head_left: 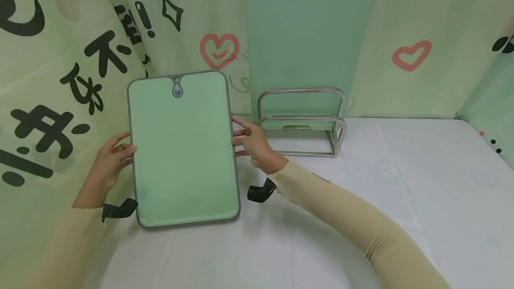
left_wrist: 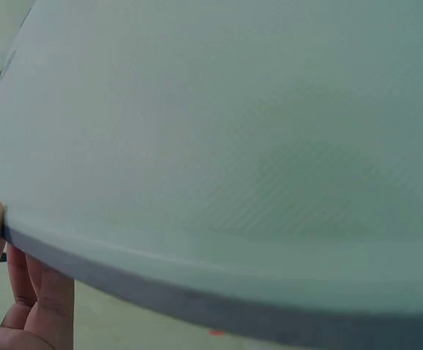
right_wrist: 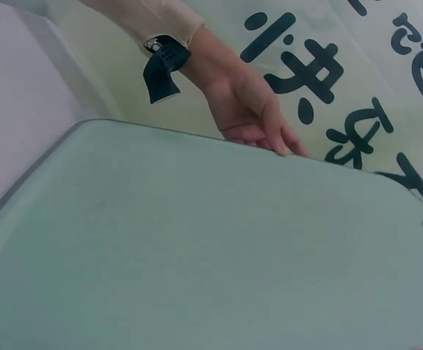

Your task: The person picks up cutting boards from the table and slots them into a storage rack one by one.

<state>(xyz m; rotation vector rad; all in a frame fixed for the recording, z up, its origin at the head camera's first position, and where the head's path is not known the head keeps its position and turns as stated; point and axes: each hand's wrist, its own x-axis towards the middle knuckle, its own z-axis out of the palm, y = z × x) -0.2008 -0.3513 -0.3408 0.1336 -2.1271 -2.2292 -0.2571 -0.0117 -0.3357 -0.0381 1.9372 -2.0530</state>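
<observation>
A light green cutting board [head_left: 182, 155] with a grey rim and a drop-shaped hole near its top edge is held up, slightly tilted, over the white table. My left hand [head_left: 113, 162] pinches its left edge, thumb on the front face; in the left wrist view the fingers [left_wrist: 51, 302] go behind the rim. On the opposite edge, my right hand [head_left: 257, 144] grips the board at about mid-height. The right wrist view shows the board's face [right_wrist: 219, 233] close up, with the left hand [right_wrist: 248, 109] at its far edge.
A metal wire rack [head_left: 341, 128] stands at the back of the white-covered table [head_left: 361, 200]. A larger green board [head_left: 307, 35] with pinkish corners stands upright behind its visible loops. Printed pale green cloth [head_left: 449, 12] hangs behind and at the left.
</observation>
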